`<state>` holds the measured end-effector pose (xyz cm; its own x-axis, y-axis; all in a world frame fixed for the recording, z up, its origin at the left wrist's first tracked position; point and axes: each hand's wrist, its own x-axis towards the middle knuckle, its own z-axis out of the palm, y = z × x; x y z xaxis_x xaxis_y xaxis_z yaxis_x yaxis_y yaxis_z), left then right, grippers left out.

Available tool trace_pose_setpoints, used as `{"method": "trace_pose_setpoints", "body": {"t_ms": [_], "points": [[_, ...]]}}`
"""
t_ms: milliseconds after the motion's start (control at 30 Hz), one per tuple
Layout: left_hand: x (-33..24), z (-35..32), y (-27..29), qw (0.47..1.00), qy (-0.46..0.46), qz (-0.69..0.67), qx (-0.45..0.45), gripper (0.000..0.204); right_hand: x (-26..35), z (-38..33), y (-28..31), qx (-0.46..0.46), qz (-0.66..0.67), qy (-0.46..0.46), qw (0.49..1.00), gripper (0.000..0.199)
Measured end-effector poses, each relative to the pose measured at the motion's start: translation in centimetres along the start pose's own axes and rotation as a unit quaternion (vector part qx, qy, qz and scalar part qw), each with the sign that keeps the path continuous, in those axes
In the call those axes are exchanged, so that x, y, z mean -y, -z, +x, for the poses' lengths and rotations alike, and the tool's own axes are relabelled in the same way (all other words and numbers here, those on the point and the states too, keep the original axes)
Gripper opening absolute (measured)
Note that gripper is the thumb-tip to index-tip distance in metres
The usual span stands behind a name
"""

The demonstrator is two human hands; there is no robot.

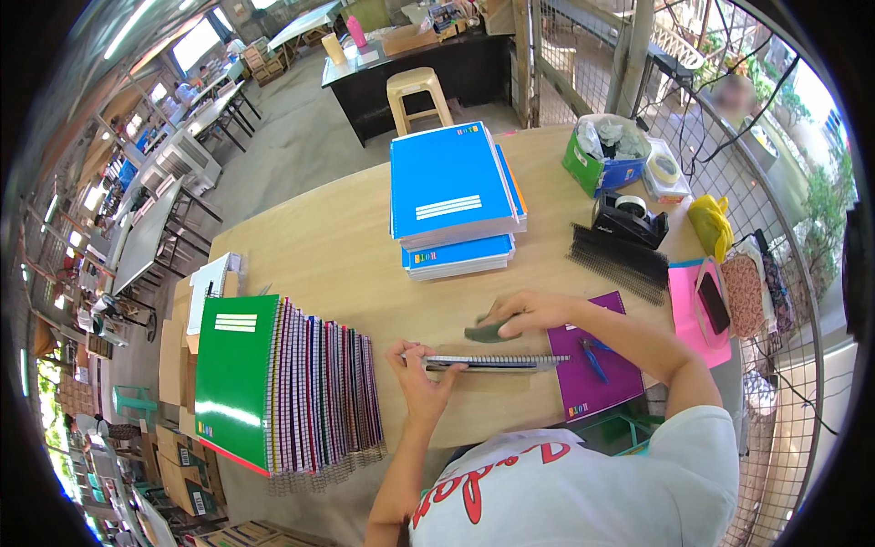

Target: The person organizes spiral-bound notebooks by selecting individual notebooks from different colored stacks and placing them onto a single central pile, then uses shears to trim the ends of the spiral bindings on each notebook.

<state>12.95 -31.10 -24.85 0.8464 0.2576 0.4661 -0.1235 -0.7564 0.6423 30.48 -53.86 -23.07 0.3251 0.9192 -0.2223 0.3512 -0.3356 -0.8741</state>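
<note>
A thin spiral-bound notebook (497, 362) stands on edge on the wooden table (337, 246), seen nearly edge-on. My left hand (417, 369) pinches its left end. My right hand (530, 313) rests just behind it, fingers curled over a small dark green object (486, 333). A purple notebook (592, 365) with blue pliers (593, 356) on it lies to the right, under my right forearm.
A fanned stack of spiral notebooks with a green cover (273, 387) lies at the left. A blue notebook pile (453, 196) stands behind. Black binding combs (620, 260), a tape dispenser (629, 217), a green box (603, 164) and pink sheets (684, 310) sit right.
</note>
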Motion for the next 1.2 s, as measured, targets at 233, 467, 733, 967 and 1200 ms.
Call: {"method": "trace_pose_setpoints", "body": {"t_ms": [233,467,733,967,1200], "points": [[1.9,-0.8,-0.4,1.000,0.004,-0.011,0.013,0.062,1.6,2.2,-0.1,0.051,0.217,0.001,0.975,0.052],[1.5,-0.3,-0.3,0.999,-0.006,-0.031,-0.018,0.064,2.9,3.8,-0.6,0.050,0.024,0.081,0.995,0.050],[2.9,-0.5,-0.6,0.995,0.017,-0.097,-0.019,0.058,3.5,5.3,-1.1,0.056,-0.080,0.082,0.992,0.049],[7.9,-1.0,0.1,0.909,0.155,-0.386,-0.006,0.037,4.5,6.4,-0.4,0.028,-0.093,0.097,0.991,0.046],[8.5,-1.5,0.1,0.902,0.167,-0.399,-0.013,0.043,4.5,7.7,-0.5,0.022,-0.187,0.048,0.981,0.048]]}}
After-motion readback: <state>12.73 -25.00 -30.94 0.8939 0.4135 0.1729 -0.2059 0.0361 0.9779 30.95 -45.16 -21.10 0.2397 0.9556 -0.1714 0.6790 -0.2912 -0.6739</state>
